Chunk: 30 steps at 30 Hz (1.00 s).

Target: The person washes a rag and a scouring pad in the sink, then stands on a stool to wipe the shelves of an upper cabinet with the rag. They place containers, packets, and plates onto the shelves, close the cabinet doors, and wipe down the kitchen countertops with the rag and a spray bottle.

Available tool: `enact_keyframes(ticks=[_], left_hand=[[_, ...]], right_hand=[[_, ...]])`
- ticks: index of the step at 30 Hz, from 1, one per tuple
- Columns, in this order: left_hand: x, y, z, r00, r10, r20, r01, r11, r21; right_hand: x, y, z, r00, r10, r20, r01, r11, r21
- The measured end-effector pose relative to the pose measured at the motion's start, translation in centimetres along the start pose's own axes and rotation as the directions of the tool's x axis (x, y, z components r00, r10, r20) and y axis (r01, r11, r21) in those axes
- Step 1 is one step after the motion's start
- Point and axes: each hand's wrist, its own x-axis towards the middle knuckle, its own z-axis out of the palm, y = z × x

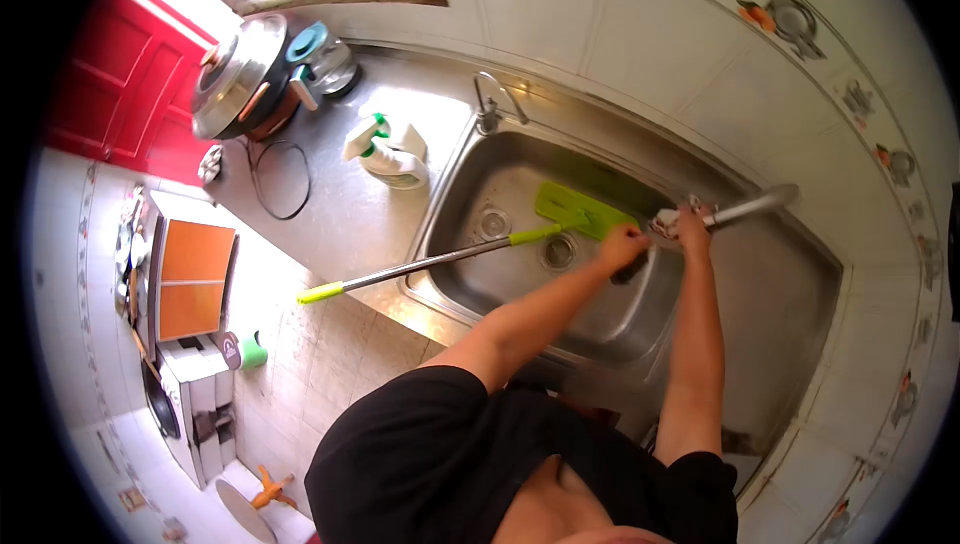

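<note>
My left hand point(622, 247) is closed over the sink's right part, with a dark thing, too unclear to name, just below its fingers. Beside it, my right hand point(692, 228) grips a crumpled whitish cloth point(665, 223) at the end of a curved silver spout point(755, 207). A flat green mop head point(580, 209) lies in the steel sink point(480, 176), left of my left hand. Its silver pole point(425, 264) slants over the sink's left rim and past the counter edge, ending in a yellow-green grip.
On the left counter point(335, 159) stand a white spray bottle point(395, 166), a glass jug point(330, 66) with a blue lid and a lidded pot point(240, 74). A small tap point(488, 114) rises behind the sink. A green-and-white container point(247, 350) is at lower left.
</note>
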Motion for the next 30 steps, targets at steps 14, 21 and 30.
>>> enact_keyframes(ticks=[14,21,30], left_hand=[[-4.3,0.6,-6.3,0.758,-0.141,0.636,0.652,0.16,-0.741],[-4.8,0.3,-4.4,0.911,-0.307,0.274,0.411,0.62,-0.669],[-5.0,-1.8,-3.0,0.985,-0.174,-0.013,0.153,0.9,-0.409]], right_hand=[[-16.5,-1.0,4.1,0.797,-0.603,0.037,0.603,0.798,0.003],[-16.2,-0.2,5.6,0.913,-0.408,0.017,0.408,0.913,0.03],[-14.7,2.4,6.8,0.978,-0.211,0.002,0.211,0.977,0.033]])
